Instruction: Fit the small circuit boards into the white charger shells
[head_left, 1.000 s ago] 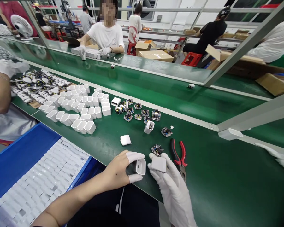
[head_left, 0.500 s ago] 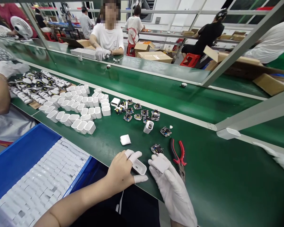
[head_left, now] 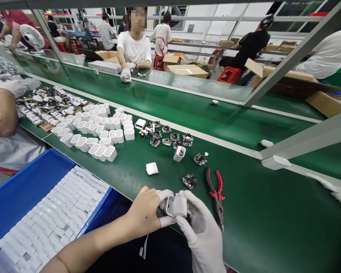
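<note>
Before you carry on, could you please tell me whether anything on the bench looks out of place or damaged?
One white housing lies on its side by the metal post, far from the grouped housings, so it looks stray. A small white scrap sits near a circuit board. I see no clear damage.

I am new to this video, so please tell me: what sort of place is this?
Probably an electronics assembly workshop: loose circuit boards, rows of empty white housings, and red-handled pliers on a green bench.
</note>
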The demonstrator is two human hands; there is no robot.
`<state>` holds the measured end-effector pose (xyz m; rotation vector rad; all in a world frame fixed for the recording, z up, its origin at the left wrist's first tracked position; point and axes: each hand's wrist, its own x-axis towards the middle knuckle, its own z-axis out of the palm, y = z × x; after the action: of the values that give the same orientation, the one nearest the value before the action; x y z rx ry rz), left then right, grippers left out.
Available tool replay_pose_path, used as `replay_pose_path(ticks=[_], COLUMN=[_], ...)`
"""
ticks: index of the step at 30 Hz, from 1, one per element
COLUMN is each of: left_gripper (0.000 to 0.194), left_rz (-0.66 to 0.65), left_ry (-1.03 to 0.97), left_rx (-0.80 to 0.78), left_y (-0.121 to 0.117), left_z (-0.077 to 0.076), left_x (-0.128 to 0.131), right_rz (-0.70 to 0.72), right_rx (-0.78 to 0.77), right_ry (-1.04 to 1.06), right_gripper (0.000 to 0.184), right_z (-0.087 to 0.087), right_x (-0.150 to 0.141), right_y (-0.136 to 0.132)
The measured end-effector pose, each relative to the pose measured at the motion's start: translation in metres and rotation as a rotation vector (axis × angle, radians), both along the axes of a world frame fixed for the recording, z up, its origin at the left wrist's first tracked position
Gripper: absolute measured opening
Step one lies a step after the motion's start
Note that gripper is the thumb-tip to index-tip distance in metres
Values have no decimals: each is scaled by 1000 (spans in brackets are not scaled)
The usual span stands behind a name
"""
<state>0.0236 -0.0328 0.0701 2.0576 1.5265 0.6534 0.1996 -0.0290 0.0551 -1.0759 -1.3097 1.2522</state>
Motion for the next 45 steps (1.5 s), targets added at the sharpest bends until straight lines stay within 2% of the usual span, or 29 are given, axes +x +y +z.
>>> replay_pose_path(ticks=[4, 15, 19, 22, 25, 31, 45], left_gripper=[38, 37, 38, 39, 39, 43, 43], left_rz=[-21, -39, -34, -36, -38, -35, -43], left_ry=[-23, -51, -48, -45, -38, -18, -12], left_rx=[-65, -55, -28, -12, -3, 10, 31], left_y=[5, 8, 8, 9, 8, 8, 8], left_z=[1, -2, -2, -1, -1, -1, -3], left_x=[-4, -6, -6, -6, -6, -6, -7], right_rz=[19, 142, 141, 129, 121, 122, 127], right_rx=[172, 424, 383, 311, 308, 218, 428], right_ry=[-237, -457, -493, -494, -496, -451, -516], right_gripper=[45, 47, 43, 40, 41, 38, 48], right_z=[0, 15, 21, 18, 16, 20, 18], right_x=[1, -1, 0, 1, 1, 1, 0], right_y=[-3, 10, 11, 10, 9, 6, 9])
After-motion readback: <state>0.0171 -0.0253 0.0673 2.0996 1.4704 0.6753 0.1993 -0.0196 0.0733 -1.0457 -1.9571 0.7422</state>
